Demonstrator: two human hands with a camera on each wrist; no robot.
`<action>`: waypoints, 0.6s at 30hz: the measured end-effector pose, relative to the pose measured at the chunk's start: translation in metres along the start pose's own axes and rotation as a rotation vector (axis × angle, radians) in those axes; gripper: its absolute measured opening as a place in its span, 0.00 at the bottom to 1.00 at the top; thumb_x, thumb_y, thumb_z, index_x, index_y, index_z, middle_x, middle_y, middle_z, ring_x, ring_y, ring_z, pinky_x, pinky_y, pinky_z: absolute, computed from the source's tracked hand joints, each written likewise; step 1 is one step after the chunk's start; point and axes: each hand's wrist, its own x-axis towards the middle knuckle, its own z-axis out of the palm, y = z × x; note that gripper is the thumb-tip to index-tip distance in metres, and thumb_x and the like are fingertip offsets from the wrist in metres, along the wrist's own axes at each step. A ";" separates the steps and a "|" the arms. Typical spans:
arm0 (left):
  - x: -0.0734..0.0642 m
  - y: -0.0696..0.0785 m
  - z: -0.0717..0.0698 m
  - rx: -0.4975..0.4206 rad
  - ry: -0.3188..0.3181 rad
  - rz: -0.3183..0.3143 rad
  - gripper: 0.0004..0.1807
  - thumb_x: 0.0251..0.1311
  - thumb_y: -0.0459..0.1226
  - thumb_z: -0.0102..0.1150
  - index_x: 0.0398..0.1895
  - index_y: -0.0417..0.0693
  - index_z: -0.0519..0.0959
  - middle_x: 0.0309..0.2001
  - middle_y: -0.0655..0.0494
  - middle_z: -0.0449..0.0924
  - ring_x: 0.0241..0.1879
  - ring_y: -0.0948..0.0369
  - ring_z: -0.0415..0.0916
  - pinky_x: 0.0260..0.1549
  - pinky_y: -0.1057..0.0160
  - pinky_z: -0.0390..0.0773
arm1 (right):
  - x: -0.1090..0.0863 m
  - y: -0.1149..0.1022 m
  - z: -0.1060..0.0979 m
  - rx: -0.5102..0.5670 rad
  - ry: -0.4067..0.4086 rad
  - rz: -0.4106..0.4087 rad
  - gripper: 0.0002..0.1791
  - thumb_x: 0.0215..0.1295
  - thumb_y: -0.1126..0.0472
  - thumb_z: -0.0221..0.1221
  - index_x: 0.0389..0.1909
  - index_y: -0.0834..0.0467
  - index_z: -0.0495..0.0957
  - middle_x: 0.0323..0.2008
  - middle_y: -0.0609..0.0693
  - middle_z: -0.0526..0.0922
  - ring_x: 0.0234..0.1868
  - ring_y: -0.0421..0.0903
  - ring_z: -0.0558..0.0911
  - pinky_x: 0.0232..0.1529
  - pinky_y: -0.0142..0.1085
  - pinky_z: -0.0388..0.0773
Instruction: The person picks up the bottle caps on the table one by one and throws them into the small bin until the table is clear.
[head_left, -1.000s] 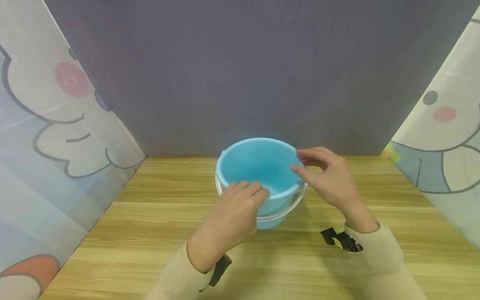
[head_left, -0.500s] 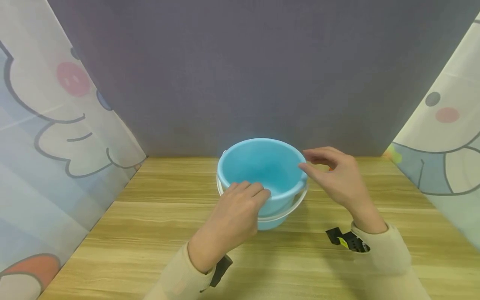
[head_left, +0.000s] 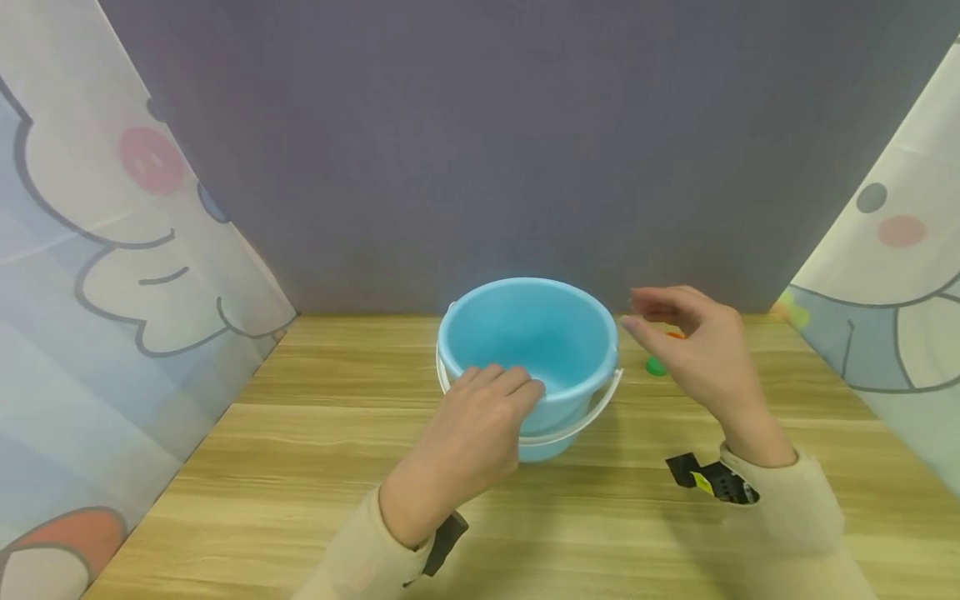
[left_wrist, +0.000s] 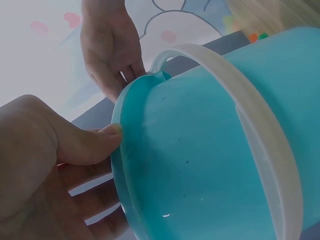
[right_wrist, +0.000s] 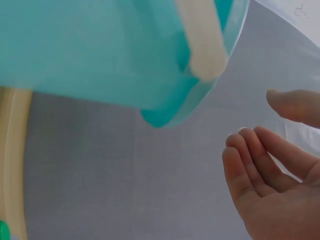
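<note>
Bucket (head_left: pixel 540 346) in pale blue has its near rim pinched by the left hand (head_left: pixel 476 421), thumb on the outer side and fingers hooked over inside; the right hand (head_left: pixel 693 346) is apart from it, just right of the rim, fingers loosely bent, thumb spaced from them, nothing between. White handle (head_left: pixel 588 421) hangs across the near side and might snag the left hand. Standing mouth-up, seemingly on the table (head_left: pixel 300 433), the bucket could tip toward the person if the left hand bore down, since no hand steadies the far rim. Right of it, a green object (head_left: pixel 656 367) and an orange object (head_left: pixel 676 335), partly hidden by the right hand, could be knocked if the bucket slid right. Beyond is a grey wall (head_left: pixel 480 150), with cartoon curtains (head_left: pixel 885 275) left and right.
</note>
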 end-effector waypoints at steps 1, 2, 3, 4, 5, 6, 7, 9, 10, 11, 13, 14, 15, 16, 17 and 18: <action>0.000 0.000 0.000 0.000 0.001 0.000 0.20 0.35 0.18 0.54 0.32 0.47 0.76 0.31 0.59 0.75 0.27 0.58 0.67 0.27 0.65 0.65 | 0.001 0.001 -0.001 -0.010 -0.001 0.009 0.19 0.61 0.65 0.69 0.54 0.62 0.84 0.47 0.47 0.84 0.47 0.34 0.82 0.47 0.21 0.76; 0.000 0.000 0.000 0.000 0.002 0.000 0.20 0.35 0.18 0.54 0.32 0.47 0.76 0.30 0.59 0.75 0.27 0.58 0.67 0.27 0.65 0.65 | 0.002 0.003 -0.002 -0.026 -0.005 0.020 0.19 0.62 0.64 0.69 0.54 0.62 0.83 0.48 0.48 0.84 0.47 0.33 0.81 0.48 0.21 0.75; 0.000 0.000 0.000 0.000 0.002 0.000 0.20 0.35 0.18 0.54 0.32 0.47 0.76 0.30 0.58 0.75 0.27 0.58 0.67 0.27 0.65 0.65 | 0.002 0.005 -0.003 -0.045 -0.014 0.031 0.20 0.63 0.63 0.69 0.55 0.62 0.83 0.49 0.50 0.83 0.47 0.32 0.81 0.49 0.20 0.74; 0.000 0.000 0.000 -0.001 0.002 0.000 0.20 0.35 0.19 0.54 0.32 0.47 0.76 0.30 0.58 0.75 0.27 0.58 0.67 0.27 0.65 0.65 | 0.002 0.007 -0.004 -0.066 -0.023 0.041 0.20 0.63 0.61 0.69 0.56 0.61 0.83 0.50 0.51 0.83 0.47 0.32 0.80 0.49 0.20 0.73; 0.000 0.000 0.000 -0.002 0.003 0.000 0.20 0.35 0.19 0.54 0.32 0.47 0.76 0.30 0.58 0.75 0.27 0.58 0.67 0.27 0.65 0.65 | 0.003 0.008 -0.005 -0.086 -0.032 0.052 0.21 0.64 0.60 0.69 0.57 0.60 0.82 0.51 0.52 0.83 0.48 0.31 0.79 0.49 0.20 0.72; 0.000 0.000 -0.001 -0.003 0.001 -0.002 0.20 0.35 0.19 0.54 0.32 0.47 0.76 0.30 0.58 0.75 0.27 0.58 0.67 0.27 0.65 0.65 | 0.003 0.010 -0.007 -0.103 -0.041 0.061 0.22 0.64 0.58 0.68 0.57 0.60 0.82 0.51 0.54 0.83 0.48 0.30 0.78 0.49 0.20 0.72; 0.000 0.000 -0.001 -0.005 0.000 -0.003 0.20 0.35 0.18 0.53 0.32 0.47 0.76 0.30 0.58 0.75 0.27 0.58 0.68 0.27 0.65 0.65 | 0.003 0.012 -0.008 -0.118 -0.048 0.068 0.22 0.65 0.57 0.68 0.58 0.60 0.82 0.52 0.55 0.83 0.48 0.29 0.78 0.49 0.19 0.71; 0.000 0.000 -0.001 -0.008 -0.004 -0.004 0.20 0.35 0.19 0.54 0.32 0.47 0.76 0.30 0.58 0.75 0.27 0.58 0.68 0.28 0.64 0.65 | 0.004 0.016 -0.009 -0.140 -0.058 0.078 0.23 0.66 0.56 0.67 0.59 0.60 0.81 0.53 0.56 0.82 0.48 0.29 0.77 0.50 0.19 0.69; 0.000 0.000 -0.001 -0.008 -0.005 -0.004 0.20 0.35 0.19 0.54 0.32 0.47 0.76 0.30 0.58 0.75 0.27 0.58 0.68 0.28 0.64 0.66 | 0.004 0.018 -0.010 -0.148 -0.062 0.083 0.23 0.66 0.55 0.67 0.59 0.60 0.81 0.53 0.56 0.82 0.48 0.29 0.76 0.50 0.20 0.69; 0.000 0.000 -0.001 -0.006 -0.007 -0.004 0.20 0.35 0.19 0.55 0.32 0.47 0.76 0.30 0.58 0.75 0.27 0.58 0.68 0.28 0.64 0.66 | 0.003 0.021 -0.011 -0.154 -0.063 0.090 0.23 0.67 0.55 0.66 0.59 0.60 0.81 0.53 0.56 0.82 0.48 0.29 0.76 0.50 0.20 0.69; 0.000 0.000 -0.001 -0.005 -0.009 -0.002 0.20 0.35 0.19 0.56 0.32 0.47 0.76 0.30 0.59 0.75 0.27 0.58 0.67 0.28 0.64 0.66 | 0.003 0.026 -0.013 -0.171 -0.064 0.098 0.23 0.67 0.54 0.66 0.59 0.61 0.80 0.53 0.56 0.82 0.48 0.30 0.76 0.50 0.20 0.69; 0.000 0.000 -0.001 -0.003 -0.009 -0.002 0.20 0.35 0.19 0.57 0.32 0.47 0.76 0.30 0.59 0.75 0.27 0.59 0.67 0.28 0.64 0.66 | 0.003 0.029 -0.014 -0.181 -0.066 0.103 0.23 0.68 0.53 0.65 0.59 0.61 0.80 0.54 0.56 0.82 0.49 0.31 0.77 0.50 0.20 0.69; 0.000 0.000 -0.001 -0.002 -0.010 -0.002 0.20 0.35 0.19 0.57 0.32 0.47 0.76 0.30 0.59 0.74 0.27 0.59 0.67 0.28 0.64 0.66 | 0.003 0.031 -0.015 -0.194 -0.070 0.108 0.24 0.68 0.52 0.65 0.60 0.61 0.80 0.54 0.56 0.82 0.49 0.33 0.77 0.50 0.20 0.69; 0.000 0.000 -0.001 -0.002 -0.011 -0.003 0.19 0.34 0.19 0.57 0.32 0.47 0.76 0.30 0.59 0.74 0.27 0.59 0.66 0.28 0.64 0.66 | 0.003 0.033 -0.016 -0.209 -0.075 0.116 0.24 0.68 0.51 0.64 0.60 0.61 0.80 0.54 0.55 0.81 0.50 0.36 0.77 0.49 0.21 0.70; 0.001 0.000 0.000 -0.002 -0.011 -0.004 0.19 0.34 0.19 0.57 0.31 0.48 0.76 0.29 0.59 0.74 0.27 0.59 0.66 0.28 0.64 0.66 | 0.003 0.036 -0.017 -0.216 -0.082 0.122 0.25 0.69 0.51 0.64 0.60 0.61 0.79 0.54 0.56 0.81 0.51 0.40 0.78 0.51 0.25 0.72; 0.001 0.000 0.000 -0.002 -0.011 -0.005 0.19 0.34 0.19 0.57 0.31 0.48 0.75 0.29 0.59 0.73 0.26 0.59 0.66 0.27 0.64 0.66 | 0.003 0.038 -0.017 -0.234 -0.091 0.126 0.25 0.69 0.50 0.63 0.61 0.62 0.79 0.54 0.57 0.81 0.52 0.44 0.79 0.52 0.28 0.73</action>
